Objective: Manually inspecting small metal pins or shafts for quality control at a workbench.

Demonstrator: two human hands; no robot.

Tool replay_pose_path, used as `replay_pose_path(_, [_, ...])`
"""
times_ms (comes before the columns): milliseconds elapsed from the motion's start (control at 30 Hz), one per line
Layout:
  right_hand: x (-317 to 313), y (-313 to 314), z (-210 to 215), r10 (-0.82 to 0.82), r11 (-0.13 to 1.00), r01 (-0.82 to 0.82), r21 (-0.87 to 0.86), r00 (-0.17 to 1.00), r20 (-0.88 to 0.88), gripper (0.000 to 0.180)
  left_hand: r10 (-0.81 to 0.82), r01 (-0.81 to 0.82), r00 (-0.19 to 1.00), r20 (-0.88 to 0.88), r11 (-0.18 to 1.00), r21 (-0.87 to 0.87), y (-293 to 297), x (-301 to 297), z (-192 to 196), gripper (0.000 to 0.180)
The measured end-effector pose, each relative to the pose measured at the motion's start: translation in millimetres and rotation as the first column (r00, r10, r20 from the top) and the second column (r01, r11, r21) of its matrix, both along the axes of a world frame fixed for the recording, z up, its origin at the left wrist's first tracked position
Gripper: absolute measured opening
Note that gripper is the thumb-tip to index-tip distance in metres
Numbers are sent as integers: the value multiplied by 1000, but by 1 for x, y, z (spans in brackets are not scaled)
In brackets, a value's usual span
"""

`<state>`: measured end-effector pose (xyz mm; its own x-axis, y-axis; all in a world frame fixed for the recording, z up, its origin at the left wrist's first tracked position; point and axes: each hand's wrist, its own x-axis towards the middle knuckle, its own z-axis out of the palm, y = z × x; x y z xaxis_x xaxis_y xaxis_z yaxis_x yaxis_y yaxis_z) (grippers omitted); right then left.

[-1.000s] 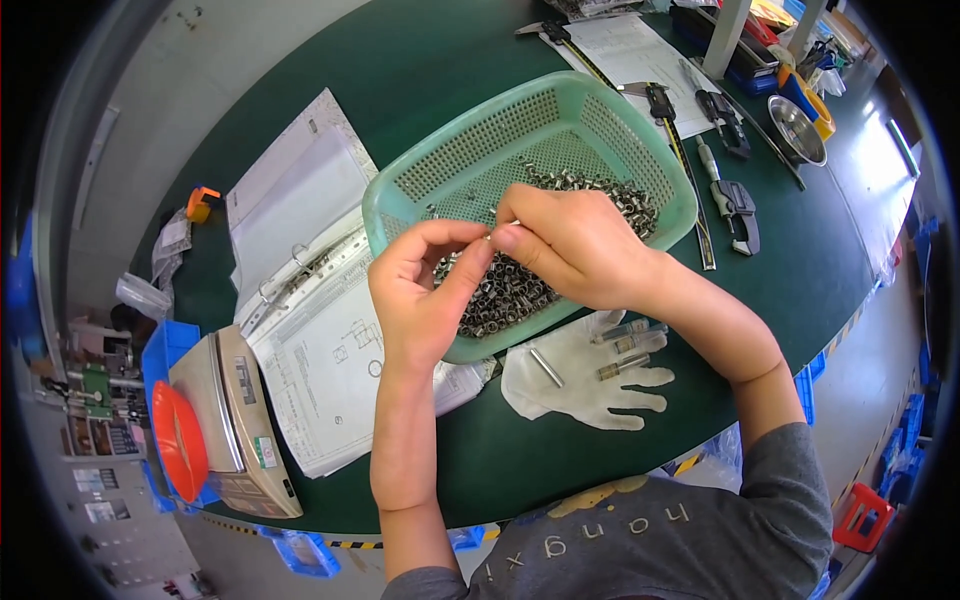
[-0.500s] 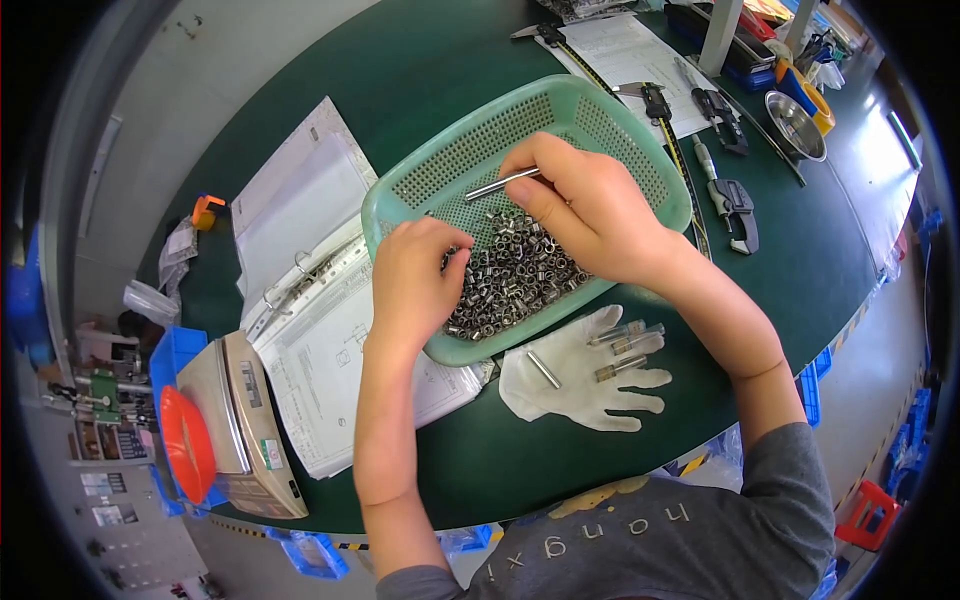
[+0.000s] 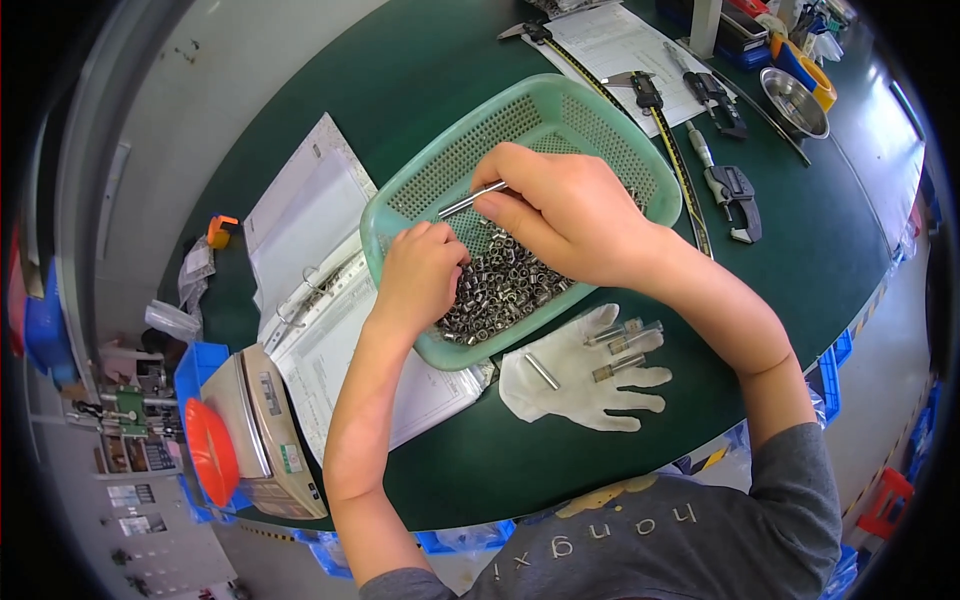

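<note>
A green perforated plastic basket [image 3: 520, 97] holds a heap of small shiny metal bushings [image 3: 495, 295]. Over its upper middle, my right hand [image 3: 575, 210] is closed on a slim metal pin [image 3: 462, 203], gripped between thumb and fingers, its free end slanting down toward my left hand. My left hand [image 3: 420, 275] is at the basket's left side, next to the bushings, with its fingers curled together. Whatever its fingertips pinch, if anything, is hidden. In front of the basket lies a white glove [image 3: 585, 370] bearing another metal pin [image 3: 543, 371] and several small clear tubes [image 3: 618, 367].
An open ring binder [image 3: 330, 290] lies left of the basket, near a scale [image 3: 265, 430] with an orange-red pan [image 3: 210, 452]. Calipers [image 3: 655, 110], micrometers [image 3: 735, 195] and a steel bowl [image 3: 793, 103] lie to the right on the green table.
My right hand has shifted left with the metal pin, bringing its free end closer to my left hand. My left hand has moved only slightly. The whole view has turned a little.
</note>
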<state>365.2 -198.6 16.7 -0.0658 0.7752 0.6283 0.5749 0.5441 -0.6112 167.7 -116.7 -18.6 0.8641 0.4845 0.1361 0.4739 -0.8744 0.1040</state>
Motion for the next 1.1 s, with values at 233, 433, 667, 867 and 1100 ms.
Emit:
replay_pose_path(233, [-1,-1,3,-15,998,16,-57,1000,15,18,26,-25,1000,12,996,-84,5,-3,2,11])
replay_pose_path(433, [-1,0,1,-8,999,8,-44,1000,0,18,5,-2,1000,27,992,-124,9,-9,3,11])
replay_pose_path(667, [-1,1,1,-16,1000,16,-20,1000,-1,19,-6,4,1000,-29,997,-72,7,-6,10,9])
replay_pose_path(867, [1,0,1,-19,1000,19,-22,1000,-16,20,-14,23,999,47,982,-188,-1,2,12,8])
replay_pose_path(1100, [0,-1,3,-3,1000,2,-24,1000,-16,20,9,-11,998,-70,1000,-16,-8,6,11,8])
